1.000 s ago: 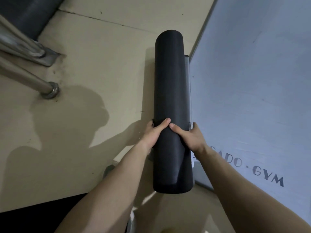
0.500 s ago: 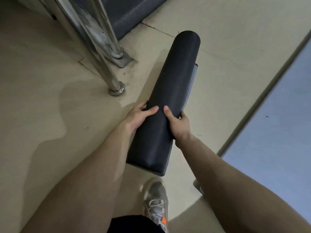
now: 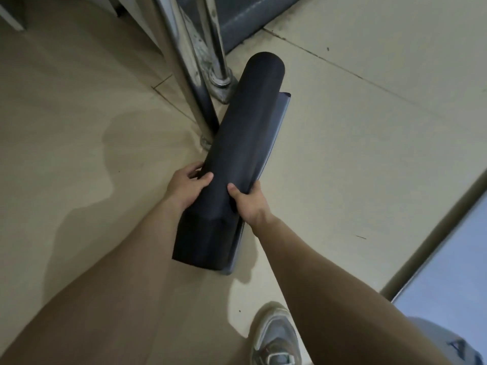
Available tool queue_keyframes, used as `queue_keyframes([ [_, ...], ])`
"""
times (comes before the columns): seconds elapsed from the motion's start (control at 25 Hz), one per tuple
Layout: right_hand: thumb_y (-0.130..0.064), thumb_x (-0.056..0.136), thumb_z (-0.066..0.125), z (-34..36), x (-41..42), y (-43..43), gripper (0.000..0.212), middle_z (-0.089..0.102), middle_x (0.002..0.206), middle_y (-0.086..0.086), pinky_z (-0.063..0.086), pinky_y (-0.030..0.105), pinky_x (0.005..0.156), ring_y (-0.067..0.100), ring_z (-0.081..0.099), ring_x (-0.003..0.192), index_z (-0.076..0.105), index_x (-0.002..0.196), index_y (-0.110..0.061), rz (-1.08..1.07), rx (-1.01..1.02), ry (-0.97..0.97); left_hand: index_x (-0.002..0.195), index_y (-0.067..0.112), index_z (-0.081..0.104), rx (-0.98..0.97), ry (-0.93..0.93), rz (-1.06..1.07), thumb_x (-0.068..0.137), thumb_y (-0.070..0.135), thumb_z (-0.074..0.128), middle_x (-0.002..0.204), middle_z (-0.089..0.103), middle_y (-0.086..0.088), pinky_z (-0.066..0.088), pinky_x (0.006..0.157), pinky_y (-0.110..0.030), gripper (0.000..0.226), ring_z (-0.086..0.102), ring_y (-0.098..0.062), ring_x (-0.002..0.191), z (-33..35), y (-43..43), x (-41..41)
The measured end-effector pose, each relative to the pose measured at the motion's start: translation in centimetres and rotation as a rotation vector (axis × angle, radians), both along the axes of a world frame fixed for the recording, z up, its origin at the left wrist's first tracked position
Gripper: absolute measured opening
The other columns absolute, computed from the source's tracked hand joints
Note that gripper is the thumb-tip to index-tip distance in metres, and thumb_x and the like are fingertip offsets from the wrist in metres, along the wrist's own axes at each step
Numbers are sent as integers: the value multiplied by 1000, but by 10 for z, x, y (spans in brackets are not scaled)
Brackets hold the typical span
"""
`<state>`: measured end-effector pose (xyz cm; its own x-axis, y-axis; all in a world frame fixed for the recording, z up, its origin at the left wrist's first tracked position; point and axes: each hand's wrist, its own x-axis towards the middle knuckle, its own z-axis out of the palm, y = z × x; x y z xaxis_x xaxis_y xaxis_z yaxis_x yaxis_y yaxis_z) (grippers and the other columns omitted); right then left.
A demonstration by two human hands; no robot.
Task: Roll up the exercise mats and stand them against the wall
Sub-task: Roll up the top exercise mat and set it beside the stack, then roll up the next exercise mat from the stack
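Here, looking down through the head camera, I see a rolled black exercise mat [image 3: 237, 154] held in both hands over a beige tiled floor [image 3: 342, 154]. The roll is a long, matte, dark tube lying on a slant. Its near end sits low and just left of centre, and its far, rounded end points up and to the right. The near end looks slightly squashed, with flat sides rather than a clean circle. Along the right side of the roll a loose outer edge [image 3: 279, 114] stands out, showing a lighter blue-grey face.

The left hand [image 3: 188, 187] grips the roll from the left, thumb on top and fingers curled under. The right hand [image 3: 250, 204] grips it from the right, thumb pressed on top and fingers wrapped beneath the loose edge. The two thumbs lie near each other without touching. I cannot tell whether the far end touches the floor.

Behind the roll, to its left, stand two polished metal posts [image 3: 197, 101], one ending in a base plate [image 3: 222, 85] just beside the roll's far end. A flat blue-grey mat [image 3: 448, 272] lies at the right edge. A grey sneaker [image 3: 275, 338] shows at the bottom.
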<state>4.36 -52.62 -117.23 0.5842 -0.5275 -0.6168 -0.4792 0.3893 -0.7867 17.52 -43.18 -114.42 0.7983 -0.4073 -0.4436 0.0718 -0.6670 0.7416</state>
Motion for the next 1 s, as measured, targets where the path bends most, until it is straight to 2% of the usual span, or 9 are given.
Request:
queue_keyframes([
  [0.08,-44,102,59,10,-38,-14,76,44,160,9,39,41,118,35,47,143,23,162,-14,67,-99,118,139,21,60,135,-211,-51,91,31,74,140,61,-2,46,104,-33,52,59,-24,126,15,-9,-25],
  [0.16,-45,103,54,22,-87,-31,78,39,163,16,37,41,116,36,43,146,19,164,-11,89,-230,238,140,23,58,177,-332,-180,89,34,74,144,56,0,44,106,-36,54,54,-24,130,36,-25,-63],
  [0.28,-41,101,55,47,-181,-62,75,42,158,21,39,40,113,36,46,143,26,161,-9,44,-359,390,142,24,56,147,-335,-385,89,37,73,148,51,1,43,110,-40,57,51,-25,133,58,-59,-137],
  [0.36,-38,100,55,66,-259,-79,70,44,155,21,42,41,109,37,50,138,30,159,-9,-11,-430,485,140,26,56,161,-335,-559,88,40,72,148,52,2,43,109,-38,57,52,-24,132,65,-85,-203],
  [0.56,-37,102,51,90,-448,-92,61,42,151,18,46,42,99,41,59,121,37,155,-11,-100,-459,657,140,30,56,222,-348,-976,85,43,72,145,51,5,45,104,-36,58,51,-21,131,61,-127,-375],
  [0.68,-38,102,52,81,-549,-82,61,39,153,16,49,45,99,41,58,124,38,155,-13,-124,-451,748,144,29,51,249,-348,-1187,85,45,74,150,47,3,44,106,-37,66,48,-23,135,48,-144,-466],
  [0.8,-38,102,52,46,-637,-55,58,40,152,14,48,48,100,40,49,132,40,153,-15,-41,-427,859,148,30,45,300,-396,-1463,82,48,77,154,41,4,37,107,-35,76,39,-24,139,22,-139,-549],
  [0.88,-39,99,55,19,-676,-29,57,41,151,12,47,48,100,38,43,135,42,150,-20,37,-422,904,154,35,33,397,-471,-1663,77,52,80,163,27,5,29,115,-39,92,24,-28,147,-4,-122,-584],
  [1.0,-51,85,70,-19,-706,14,77,26,155,7,48,47,101,37,32,141,31,149,-31,191,-415,929,158,37,15,605,-577,-1850,72,52,83,168,2,2,28,118,-51,111,6,-36,151,-37,-88,-606],
])
